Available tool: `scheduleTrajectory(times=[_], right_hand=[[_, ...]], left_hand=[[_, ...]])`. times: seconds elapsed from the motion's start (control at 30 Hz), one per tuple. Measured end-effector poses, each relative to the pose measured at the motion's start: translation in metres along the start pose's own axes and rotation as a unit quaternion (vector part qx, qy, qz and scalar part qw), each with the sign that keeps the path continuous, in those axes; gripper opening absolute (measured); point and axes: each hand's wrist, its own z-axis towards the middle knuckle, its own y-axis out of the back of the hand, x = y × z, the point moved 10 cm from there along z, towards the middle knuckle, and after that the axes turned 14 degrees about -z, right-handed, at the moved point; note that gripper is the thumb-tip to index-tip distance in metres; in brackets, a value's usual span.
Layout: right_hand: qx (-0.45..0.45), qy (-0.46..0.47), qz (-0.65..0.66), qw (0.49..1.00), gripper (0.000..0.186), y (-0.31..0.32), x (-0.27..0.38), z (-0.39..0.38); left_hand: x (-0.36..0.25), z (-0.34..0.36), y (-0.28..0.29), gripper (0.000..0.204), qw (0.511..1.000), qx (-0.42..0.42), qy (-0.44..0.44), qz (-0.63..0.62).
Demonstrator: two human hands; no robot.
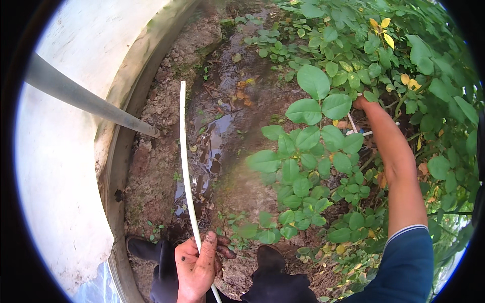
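My left hand (197, 260), dirty at the fingers, is closed round a thin white tube (186, 161) at the lower middle. Above the hand the tube stands up in a slight bend to a free tip, and its lower part runs out of view at the bottom edge. At the right, my right arm stretches forward into leafy bushes (308, 146). Only part of my right hand (360, 102) shows there, since leaves cover its fingers. Just below it, among the stems, lie thin white pipe pieces (352, 123) with a small blue spot beside them.
A wet, muddy furrow (214, 136) with standing water runs away in front of me. Along the left curves a whitish plastic sheet wall (65, 166), with a grey metal pole (96, 101) slanting into the soil. My dark boots (270, 260) stand on the mud.
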Motion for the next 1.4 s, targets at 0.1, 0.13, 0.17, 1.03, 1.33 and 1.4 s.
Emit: scheduleTrajectory(times=[0.1,0.13,0.17,1.03,1.33,1.4], right_hand=[[0.000,-0.008,0.003,1.000,0.036,0.003,-0.001,-0.002],[-0.009,-0.010,0.011,1.000,0.036,0.004,-0.001,-0.002],[-0.005,-0.017,0.009,1.000,0.036,0.003,-0.003,-0.003],[-0.032,-0.003,-0.001,0.999,0.034,0.004,0.001,-0.006],[-0.040,-0.005,0.005,0.999,0.035,0.005,0.002,-0.008],[-0.043,-0.006,0.007,0.999,0.035,0.006,0.002,-0.008]], left_hand=[[0.000,0.000,0.000,0.034,1.000,0.004,-0.004,0.004],[-0.001,0.000,-0.001,0.034,1.000,0.005,-0.007,0.006],[-0.001,0.000,-0.001,0.034,1.000,0.005,-0.010,0.008],[0.000,0.001,-0.003,0.033,1.000,0.013,0.004,-0.002],[-0.001,0.001,-0.005,0.033,1.000,0.023,0.006,-0.003],[-0.001,0.000,-0.004,0.033,1.000,0.018,0.004,-0.005]])
